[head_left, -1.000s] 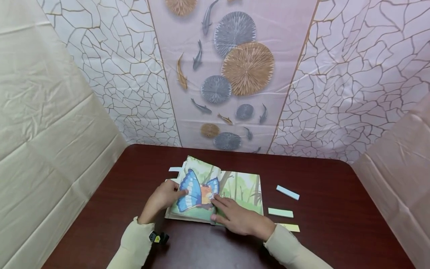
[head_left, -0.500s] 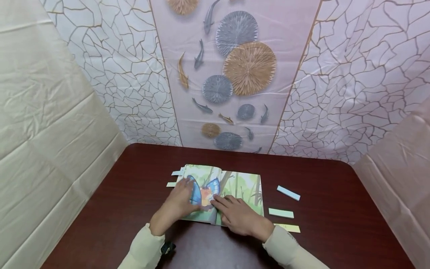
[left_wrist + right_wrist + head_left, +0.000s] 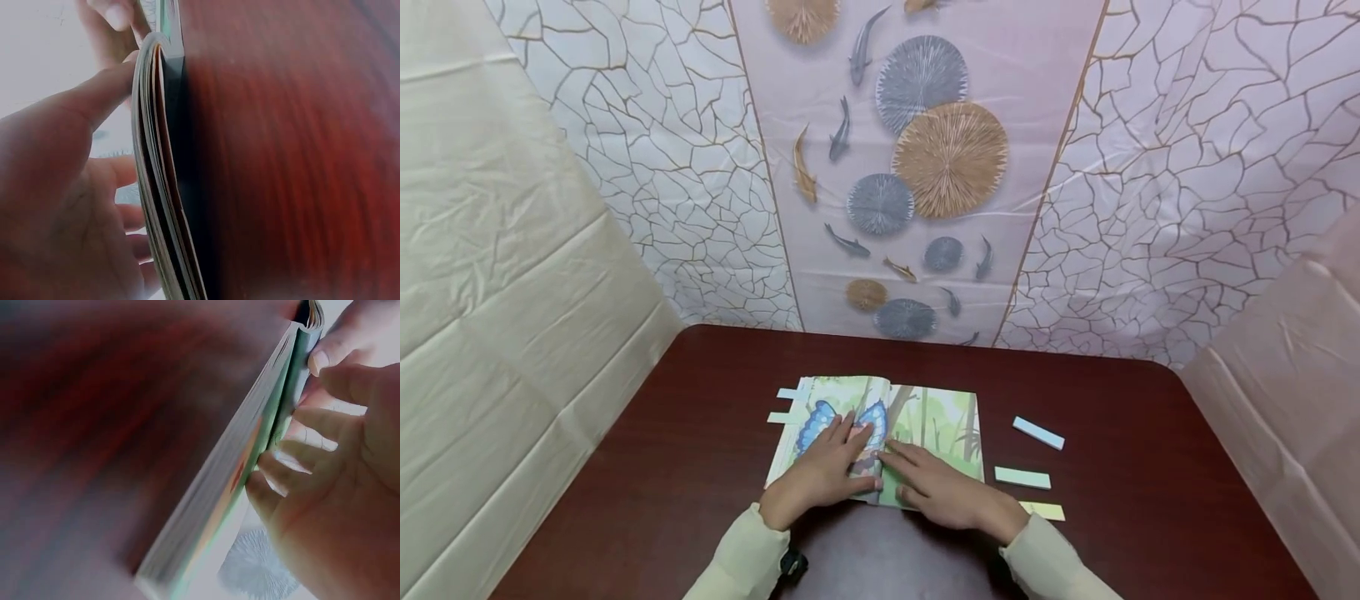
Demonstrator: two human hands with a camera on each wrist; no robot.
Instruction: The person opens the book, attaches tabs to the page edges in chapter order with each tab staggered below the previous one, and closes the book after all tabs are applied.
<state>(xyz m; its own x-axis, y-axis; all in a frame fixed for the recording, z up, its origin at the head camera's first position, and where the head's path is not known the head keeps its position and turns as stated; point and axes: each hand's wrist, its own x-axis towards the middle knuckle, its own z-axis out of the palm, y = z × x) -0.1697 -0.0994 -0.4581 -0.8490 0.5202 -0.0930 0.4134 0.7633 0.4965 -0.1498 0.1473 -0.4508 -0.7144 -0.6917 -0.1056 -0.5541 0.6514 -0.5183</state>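
Note:
An illustrated book (image 3: 958,417) lies spread on the table, a blue butterfly on its left page and green woodland on its right. My left hand (image 3: 820,471) rests on the left page with fingers extended over the butterfly, its thumb reaching the centre fold. Beside the fold, my right hand (image 3: 943,492) lies with outstretched fingers on the right page. The left wrist view shows the curved stack of page edges (image 3: 156,156) under the thumb. In the right wrist view, the fingertips meet the book near its fold. Part of the butterfly is hidden under the left hand.
A pale blue sticky tab (image 3: 787,393) and a pale green one (image 3: 779,417) stick out from the book's left edge. Right of the book lie blue (image 3: 1038,433), green (image 3: 1022,477) and yellow (image 3: 1043,511) strips. Patterned cloth (image 3: 880,204) hangs behind the dark red table (image 3: 1105,417).
The left page, lifted by my left hand a second ago, now lies flatter. That hand has let go of its edge and moved right toward the fold. My right hand has stayed near the fold.

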